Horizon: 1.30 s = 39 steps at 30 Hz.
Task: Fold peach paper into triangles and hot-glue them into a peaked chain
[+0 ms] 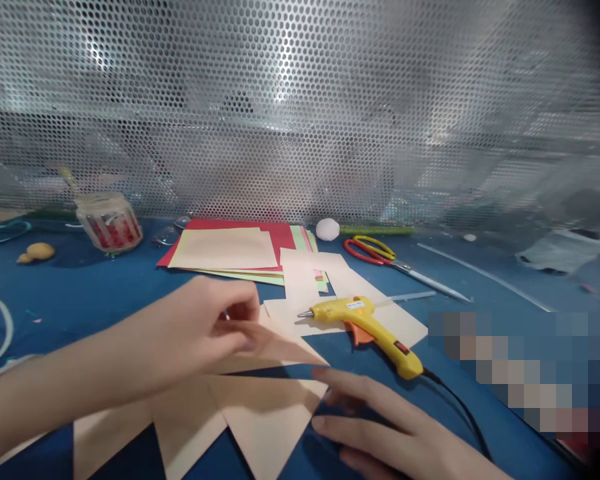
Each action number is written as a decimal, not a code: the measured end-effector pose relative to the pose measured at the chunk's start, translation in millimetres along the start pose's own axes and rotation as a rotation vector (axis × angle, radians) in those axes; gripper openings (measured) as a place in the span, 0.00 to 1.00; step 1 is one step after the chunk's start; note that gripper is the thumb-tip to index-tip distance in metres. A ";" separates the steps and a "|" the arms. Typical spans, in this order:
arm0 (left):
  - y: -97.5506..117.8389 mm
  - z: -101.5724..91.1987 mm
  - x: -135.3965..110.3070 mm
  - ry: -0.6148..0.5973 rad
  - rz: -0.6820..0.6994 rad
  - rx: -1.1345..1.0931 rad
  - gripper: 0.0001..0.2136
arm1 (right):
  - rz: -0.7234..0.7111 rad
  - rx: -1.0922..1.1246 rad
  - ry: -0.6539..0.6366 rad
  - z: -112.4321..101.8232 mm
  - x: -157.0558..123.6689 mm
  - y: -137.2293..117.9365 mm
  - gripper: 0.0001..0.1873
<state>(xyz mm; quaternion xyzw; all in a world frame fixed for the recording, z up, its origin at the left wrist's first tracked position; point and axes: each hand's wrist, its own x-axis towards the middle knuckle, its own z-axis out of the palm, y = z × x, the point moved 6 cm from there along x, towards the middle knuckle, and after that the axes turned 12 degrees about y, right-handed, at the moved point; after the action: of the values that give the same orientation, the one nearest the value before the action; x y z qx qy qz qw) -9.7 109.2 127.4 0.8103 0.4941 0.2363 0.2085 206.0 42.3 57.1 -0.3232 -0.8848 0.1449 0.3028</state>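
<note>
My left hand (200, 330) reaches in from the lower left and pinches the top edge of a beige paper piece (260, 400) cut into pointed triangular flaps. One flap is lifted and folded under the fingers. My right hand (380, 430) lies low at the bottom right, fingers stretched out flat, fingertips touching the right tip of the same paper on the blue table (80, 287). A yellow hot glue gun (367, 327) with an orange trigger lies just beyond my right hand, its black cord trailing to the right.
A stack of red, beige and green paper sheets (230, 250) lies behind. Red and yellow scissors (375, 252), a white ball (327, 229), a jar of red bits (109, 222) and glue sticks sit near the perforated metal screen (300, 100).
</note>
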 end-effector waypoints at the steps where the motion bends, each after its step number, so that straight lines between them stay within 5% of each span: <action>1: 3.5 6.0 -3.2 -0.013 0.010 -0.030 0.04 | 0.011 -0.035 0.025 -0.1 -4.3 2.5 0.27; 6: 7.4 25.5 -12.5 -0.037 0.062 -0.111 0.06 | -0.060 -0.205 0.265 -6.5 -15.5 2.2 0.33; 13: 10.8 25.8 -9.7 -0.026 0.101 -0.122 0.07 | -0.229 -0.120 0.065 -5.2 3.8 -15.4 0.28; 16: 14.2 16.3 -7.2 0.026 0.122 -0.123 0.09 | -0.192 -0.076 0.118 -11.0 8.4 -14.7 0.25; 24: -0.9 -0.4 -0.5 0.212 0.142 0.145 0.12 | 0.062 -0.182 0.508 -28.5 5.3 6.9 0.10; 29: -1.9 12.5 -5.2 0.193 0.293 0.190 0.13 | 0.058 -0.117 0.442 -26.0 8.0 4.4 0.14; 34: 18.8 17.1 -17.0 0.255 0.462 0.053 0.10 | 0.017 -0.067 0.401 -25.2 12.5 2.1 0.12; 39: 25.6 22.7 -20.3 0.161 0.333 -0.144 0.08 | 0.095 -0.116 0.487 -32.6 12.9 4.9 0.08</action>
<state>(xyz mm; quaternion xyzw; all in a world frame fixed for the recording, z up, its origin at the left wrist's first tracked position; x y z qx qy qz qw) 13.6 77.6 120.3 0.8423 0.3501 0.3665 0.1836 221.0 56.4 85.8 -0.4063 -0.7765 0.0260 0.4808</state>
